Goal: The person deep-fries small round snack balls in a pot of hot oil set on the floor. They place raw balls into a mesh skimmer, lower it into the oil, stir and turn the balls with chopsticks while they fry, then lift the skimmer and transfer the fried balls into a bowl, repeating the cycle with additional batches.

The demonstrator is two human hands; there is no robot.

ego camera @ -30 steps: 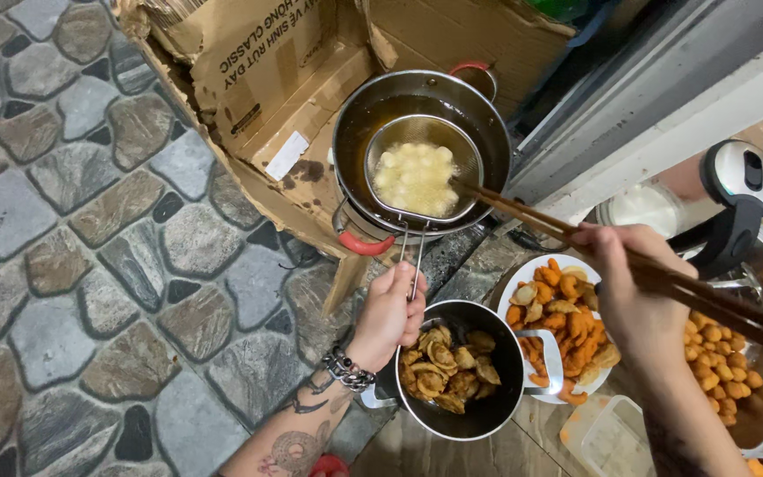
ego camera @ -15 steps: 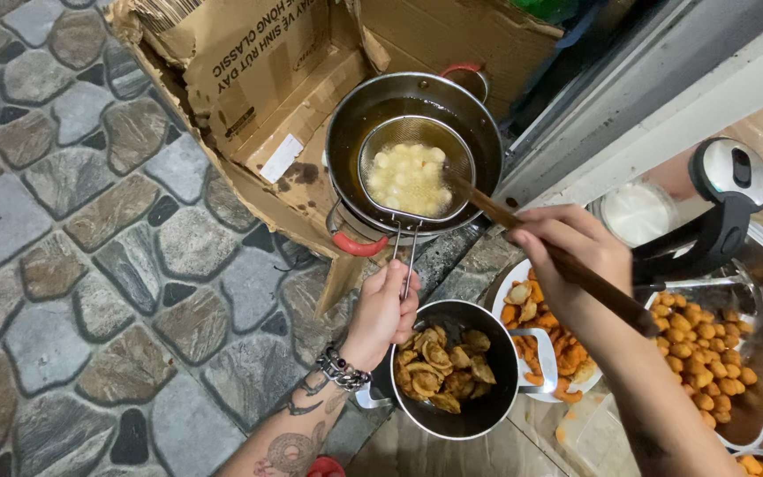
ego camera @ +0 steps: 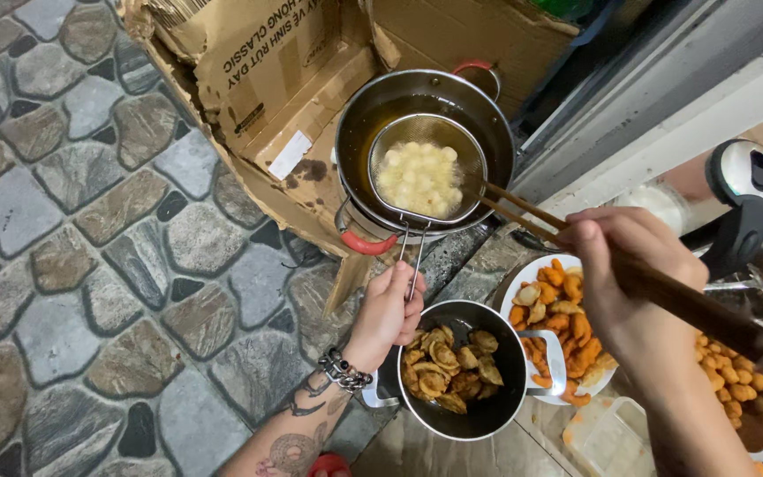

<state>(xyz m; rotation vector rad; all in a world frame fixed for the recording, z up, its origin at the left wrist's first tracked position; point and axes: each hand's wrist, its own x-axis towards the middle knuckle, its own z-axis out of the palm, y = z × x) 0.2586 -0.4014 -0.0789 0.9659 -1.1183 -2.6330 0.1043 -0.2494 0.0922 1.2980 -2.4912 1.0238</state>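
1. Rounded grey and brown cobblestones are covering the floor (ego camera: 90,265), with a torn, grease-stained cardboard box (ego camera: 267,79) lying flattened behind the pot.
2. A round steel pot (ego camera: 423,141) with red handles is sitting on the cardboard, crowded by a black bowl (ego camera: 465,371) of browned fried pieces and a white plate (ego camera: 558,327) of orange ones.
3. A wire-mesh strainer (ego camera: 423,172) is resting inside the pot, holding pale round balls (ego camera: 419,177).
4. The left hand (ego camera: 388,309) is closing around the strainer's thin wire handle.
5. The right hand (ego camera: 629,274) is gripping long wooden chopsticks (ego camera: 576,252), whose tips are touching the strainer's rim.
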